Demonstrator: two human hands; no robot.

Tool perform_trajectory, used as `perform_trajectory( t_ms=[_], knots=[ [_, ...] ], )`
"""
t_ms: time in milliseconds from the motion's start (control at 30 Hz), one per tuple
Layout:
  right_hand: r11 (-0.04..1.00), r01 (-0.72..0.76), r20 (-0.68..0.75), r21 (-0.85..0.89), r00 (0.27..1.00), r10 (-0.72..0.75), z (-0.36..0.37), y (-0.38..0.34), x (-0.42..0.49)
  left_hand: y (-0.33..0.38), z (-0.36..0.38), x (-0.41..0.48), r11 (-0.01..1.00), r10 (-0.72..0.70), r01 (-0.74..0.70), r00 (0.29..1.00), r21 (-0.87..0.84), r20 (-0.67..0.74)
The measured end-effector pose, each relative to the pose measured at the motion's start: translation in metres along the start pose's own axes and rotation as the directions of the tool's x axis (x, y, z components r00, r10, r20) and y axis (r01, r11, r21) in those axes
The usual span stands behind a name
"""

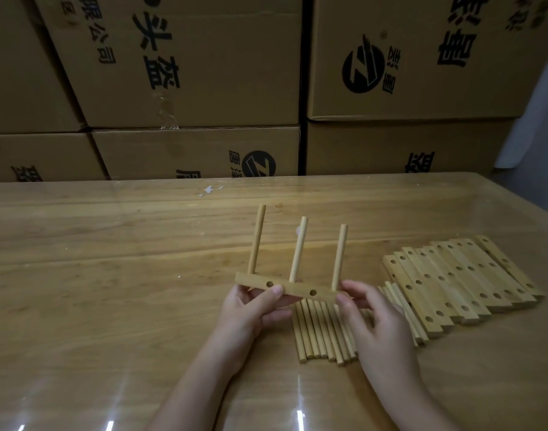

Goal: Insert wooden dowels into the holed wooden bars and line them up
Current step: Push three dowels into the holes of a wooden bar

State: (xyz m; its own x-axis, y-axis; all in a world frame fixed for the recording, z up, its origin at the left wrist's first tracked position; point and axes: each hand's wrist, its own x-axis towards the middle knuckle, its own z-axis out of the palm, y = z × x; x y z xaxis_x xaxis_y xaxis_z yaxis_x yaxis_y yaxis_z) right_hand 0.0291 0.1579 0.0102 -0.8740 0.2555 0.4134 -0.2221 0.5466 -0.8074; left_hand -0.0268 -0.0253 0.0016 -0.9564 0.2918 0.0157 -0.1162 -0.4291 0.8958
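Hands [254,309] grip bar [293,289] above loose dowels [321,332].

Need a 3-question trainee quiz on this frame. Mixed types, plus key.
1. How many dowels stand in the held bar?
2. True or false: the left hand and the right hand both grip the held bar.
3. Where do the spare bars lie? A) to the right of the loose dowels B) to their left C) nowhere, none in view

Key: 1. three; 2. true; 3. A
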Motion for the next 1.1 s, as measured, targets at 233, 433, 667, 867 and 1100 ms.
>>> perform_trajectory(
  t_ms=[233, 433, 667, 867, 1100],
  knots=[
    [0.999, -0.002, -0.045, 0.040, 0.999, 0.004, -0.006, 0.008, 0.004, 0.002, 0.003, 0.001, 1.000, 0.011, -0.011, 0.999, 0.004, -0.041],
    [1.000, -0.016, -0.008, 0.018, 1.000, 0.016, -0.005, 0.009, 0.003, 0.002, 0.002, 0.003, 0.998, 0.068, -0.067, 0.993, 0.018, -0.094],
    [0.995, 0.091, -0.010, -0.037, 0.996, -0.091, 0.001, -0.001, -0.003, 0.002, 0.001, 0.003, 0.994, 0.109, -0.111, 0.969, 0.001, -0.222],
    [0.994, 0.098, -0.020, -0.046, 0.995, -0.099, 0.000, -0.001, -0.003, 0.004, 0.003, 0.002, 0.995, 0.101, -0.102, 0.969, 0.007, -0.227],
    [0.998, 0.055, 0.015, -0.026, 0.998, -0.055, -0.002, 0.008, -0.001, 0.002, 0.001, 0.002, 0.976, 0.162, -0.130, 0.968, 0.173, -0.190]
  ],
)
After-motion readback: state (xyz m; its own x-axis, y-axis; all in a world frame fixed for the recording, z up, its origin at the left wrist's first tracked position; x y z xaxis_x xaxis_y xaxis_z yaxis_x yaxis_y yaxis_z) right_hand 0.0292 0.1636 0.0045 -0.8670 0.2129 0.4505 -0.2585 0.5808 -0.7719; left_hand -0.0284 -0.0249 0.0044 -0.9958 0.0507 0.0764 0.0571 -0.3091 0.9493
